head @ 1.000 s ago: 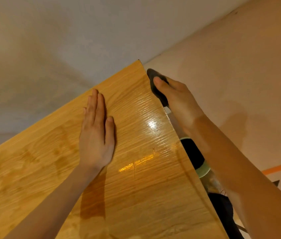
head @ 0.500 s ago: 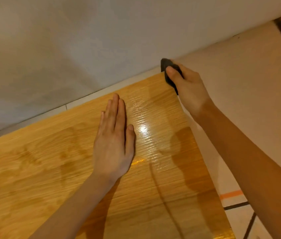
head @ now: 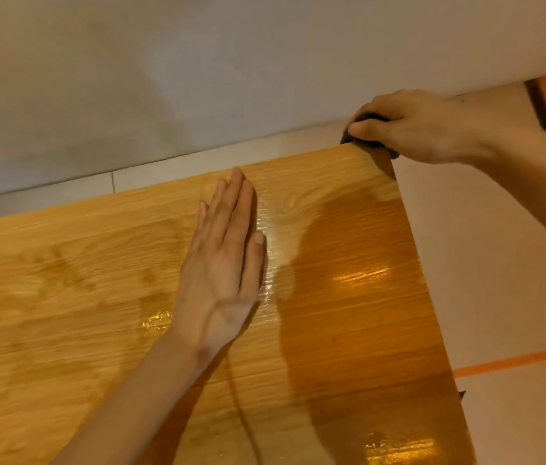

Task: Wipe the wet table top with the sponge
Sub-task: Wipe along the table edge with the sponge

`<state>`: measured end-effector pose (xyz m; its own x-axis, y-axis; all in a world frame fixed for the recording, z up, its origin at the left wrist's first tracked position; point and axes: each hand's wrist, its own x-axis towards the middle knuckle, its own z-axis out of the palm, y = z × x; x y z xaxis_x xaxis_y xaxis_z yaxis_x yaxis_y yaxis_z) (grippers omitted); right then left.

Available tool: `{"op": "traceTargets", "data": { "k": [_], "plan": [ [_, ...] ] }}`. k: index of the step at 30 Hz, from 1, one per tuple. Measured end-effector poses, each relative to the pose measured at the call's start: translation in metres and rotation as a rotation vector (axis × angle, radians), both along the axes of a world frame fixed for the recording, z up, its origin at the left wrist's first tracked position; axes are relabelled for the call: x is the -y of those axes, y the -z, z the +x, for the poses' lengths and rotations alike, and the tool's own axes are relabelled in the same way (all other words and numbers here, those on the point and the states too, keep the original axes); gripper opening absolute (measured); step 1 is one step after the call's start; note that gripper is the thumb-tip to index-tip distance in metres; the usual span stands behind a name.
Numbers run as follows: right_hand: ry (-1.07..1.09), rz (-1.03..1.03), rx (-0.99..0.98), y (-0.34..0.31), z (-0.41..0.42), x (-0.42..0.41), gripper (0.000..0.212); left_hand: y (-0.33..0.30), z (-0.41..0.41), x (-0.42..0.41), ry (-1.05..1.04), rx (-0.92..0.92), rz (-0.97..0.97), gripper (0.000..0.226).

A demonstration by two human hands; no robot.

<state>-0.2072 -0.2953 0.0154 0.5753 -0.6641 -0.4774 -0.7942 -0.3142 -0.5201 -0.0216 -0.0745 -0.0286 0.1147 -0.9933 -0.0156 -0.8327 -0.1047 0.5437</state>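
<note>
At the far right corner of the glossy wood-grain table (head: 348, 330), the right hand (head: 422, 129) grips the dark sponge (head: 353, 137), which should be pressed flat and drawn nearward through the wet sheen, while the left hand (head: 224, 270) rests flat, fingers straight.

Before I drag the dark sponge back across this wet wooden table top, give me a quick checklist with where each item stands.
1. Right hand grips the dark sponge: ok.
2. Sponge at the far right corner of the wooden table top: ok.
3. Left hand flat on the top, bracing: ok.
4. Nothing but the left hand lies in the wiping path: ok.
5. Wet sheen remains beside the left hand: not ok.
6. Sponge's full contact with the surface: cannot tell.
</note>
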Motion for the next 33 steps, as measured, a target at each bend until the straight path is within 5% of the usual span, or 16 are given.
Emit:
{"op": "traceTargets", "data": {
  "k": [8,13,20,28,33],
  "plan": [
    [-0.121,0.004,-0.019,0.009,0.094,-0.024,0.033,0.002,0.109,-0.059,-0.241,0.130,0.046,0.058],
    [-0.218,-0.046,-0.002,0.015,0.139,-0.050,0.041,0.010,0.113,-0.064,-0.281,0.138,0.013,0.056],
    [0.034,0.002,-0.139,-0.008,0.068,-0.030,0.030,0.014,0.115,-0.064,-0.276,0.142,0.013,0.056],
    [-0.217,-0.135,-0.002,0.020,0.213,-0.097,0.036,0.013,0.116,-0.065,-0.266,0.144,0.029,0.057],
    [-0.194,-0.069,0.040,0.016,0.184,-0.082,0.041,0.014,0.117,-0.065,-0.262,0.135,0.013,0.057]
  ]
}}
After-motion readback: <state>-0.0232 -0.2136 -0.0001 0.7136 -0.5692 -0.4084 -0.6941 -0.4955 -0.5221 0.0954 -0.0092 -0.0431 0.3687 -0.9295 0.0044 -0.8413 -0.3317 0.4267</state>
